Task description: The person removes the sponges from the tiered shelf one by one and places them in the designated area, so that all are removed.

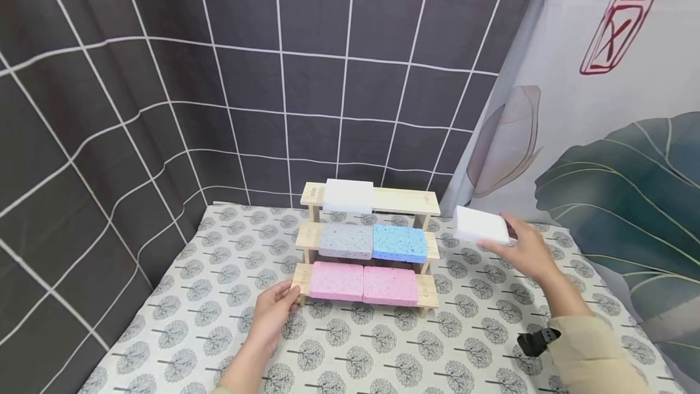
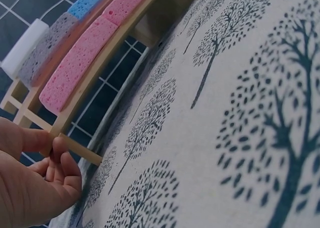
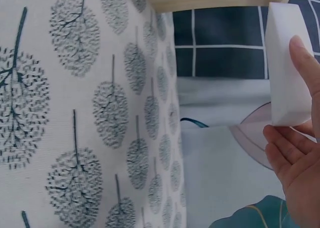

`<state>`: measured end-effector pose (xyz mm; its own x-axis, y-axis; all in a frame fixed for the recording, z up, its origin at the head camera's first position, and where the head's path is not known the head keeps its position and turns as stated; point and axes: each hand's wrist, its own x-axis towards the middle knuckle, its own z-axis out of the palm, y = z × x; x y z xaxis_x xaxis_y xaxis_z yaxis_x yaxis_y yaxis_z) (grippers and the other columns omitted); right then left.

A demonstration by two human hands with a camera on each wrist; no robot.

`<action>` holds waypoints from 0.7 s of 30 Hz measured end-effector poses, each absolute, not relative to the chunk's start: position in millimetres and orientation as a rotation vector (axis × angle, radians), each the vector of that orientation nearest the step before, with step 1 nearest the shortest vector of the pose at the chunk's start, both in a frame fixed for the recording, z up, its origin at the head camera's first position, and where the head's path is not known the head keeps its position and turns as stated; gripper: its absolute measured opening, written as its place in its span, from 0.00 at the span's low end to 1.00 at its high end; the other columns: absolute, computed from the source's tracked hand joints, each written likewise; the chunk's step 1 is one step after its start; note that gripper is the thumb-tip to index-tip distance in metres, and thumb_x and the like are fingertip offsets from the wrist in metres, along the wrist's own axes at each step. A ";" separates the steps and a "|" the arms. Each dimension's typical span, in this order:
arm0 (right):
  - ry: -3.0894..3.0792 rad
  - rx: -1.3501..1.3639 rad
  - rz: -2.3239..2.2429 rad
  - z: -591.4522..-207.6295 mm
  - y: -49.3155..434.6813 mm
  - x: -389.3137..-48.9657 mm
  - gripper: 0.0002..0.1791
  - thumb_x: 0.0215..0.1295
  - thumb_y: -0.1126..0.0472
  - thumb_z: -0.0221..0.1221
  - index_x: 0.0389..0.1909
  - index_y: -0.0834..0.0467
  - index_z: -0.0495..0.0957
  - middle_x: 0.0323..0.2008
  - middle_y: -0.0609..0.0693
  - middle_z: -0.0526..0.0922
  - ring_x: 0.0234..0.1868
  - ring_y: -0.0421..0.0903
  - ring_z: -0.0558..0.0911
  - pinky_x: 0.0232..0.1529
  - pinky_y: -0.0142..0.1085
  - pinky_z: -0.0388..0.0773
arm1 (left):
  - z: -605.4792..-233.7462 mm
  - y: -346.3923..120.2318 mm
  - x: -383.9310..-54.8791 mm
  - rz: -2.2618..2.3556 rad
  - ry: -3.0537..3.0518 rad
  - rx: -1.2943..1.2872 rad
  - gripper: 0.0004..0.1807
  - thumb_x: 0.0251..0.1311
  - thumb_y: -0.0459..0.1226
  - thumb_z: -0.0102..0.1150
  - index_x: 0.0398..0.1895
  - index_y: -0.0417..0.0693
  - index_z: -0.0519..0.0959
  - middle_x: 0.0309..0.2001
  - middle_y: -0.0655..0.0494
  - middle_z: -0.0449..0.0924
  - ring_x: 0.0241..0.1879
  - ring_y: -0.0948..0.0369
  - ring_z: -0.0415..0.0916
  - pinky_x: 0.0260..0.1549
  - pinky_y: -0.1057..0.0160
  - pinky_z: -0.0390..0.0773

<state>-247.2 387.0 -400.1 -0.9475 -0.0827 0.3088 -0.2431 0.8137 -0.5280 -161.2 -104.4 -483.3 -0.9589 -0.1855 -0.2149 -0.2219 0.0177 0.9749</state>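
Note:
A three-tier wooden rack [image 1: 430, 290] stands on the tree-print cloth. Two pink sponges [image 1: 336, 281] lie side by side on its bottom step. The middle step bears a grey sponge [image 1: 346, 241] and, against it, a blue sponge [image 1: 400, 243]. On the left part of the top step lies a white sponge block [image 1: 347, 196]. My left hand [image 1: 271, 314] pinches the left end of the bottom step between thumb and fingers, also seen in the left wrist view. Right of the rack, my right hand [image 1: 525, 249] holds a second white sponge block [image 3: 289, 67] in the air.
Printed cloth [image 1: 229, 327] covers the table under the rack. Behind hangs a dark curtain [image 1: 317, 84] with a white grid. A pale curtain [image 1: 569, 114] with leaf prints hangs on the right. A black strap [image 1: 538, 342] is near the right sleeve.

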 end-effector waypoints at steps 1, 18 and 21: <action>-2.729 0.262 0.842 -402.8 387.1 -247.6 0.50 0.60 0.48 0.72 0.71 0.75 0.59 0.60 0.78 0.70 0.57 0.74 0.73 0.53 0.67 0.74 | -483.7 -104.3 -161.0 2.143 2.215 -0.449 0.25 0.71 0.36 0.58 0.65 0.27 0.70 0.47 0.45 0.80 0.42 0.57 0.79 0.40 0.68 0.83; -2.890 0.238 0.901 -433.4 385.1 -255.8 0.57 0.54 0.47 0.76 0.71 0.75 0.57 0.62 0.79 0.68 0.60 0.76 0.72 0.56 0.65 0.75 | -487.9 -104.4 -163.4 2.180 2.198 -0.430 0.25 0.71 0.35 0.58 0.64 0.27 0.70 0.46 0.46 0.80 0.40 0.60 0.78 0.39 0.69 0.82; -2.920 0.249 0.891 -439.1 384.6 -257.3 0.57 0.53 0.47 0.77 0.71 0.76 0.57 0.60 0.80 0.69 0.59 0.77 0.72 0.55 0.65 0.76 | -487.4 -104.5 -163.4 2.191 2.194 -0.422 0.24 0.70 0.34 0.58 0.64 0.26 0.70 0.46 0.45 0.80 0.39 0.60 0.79 0.39 0.69 0.83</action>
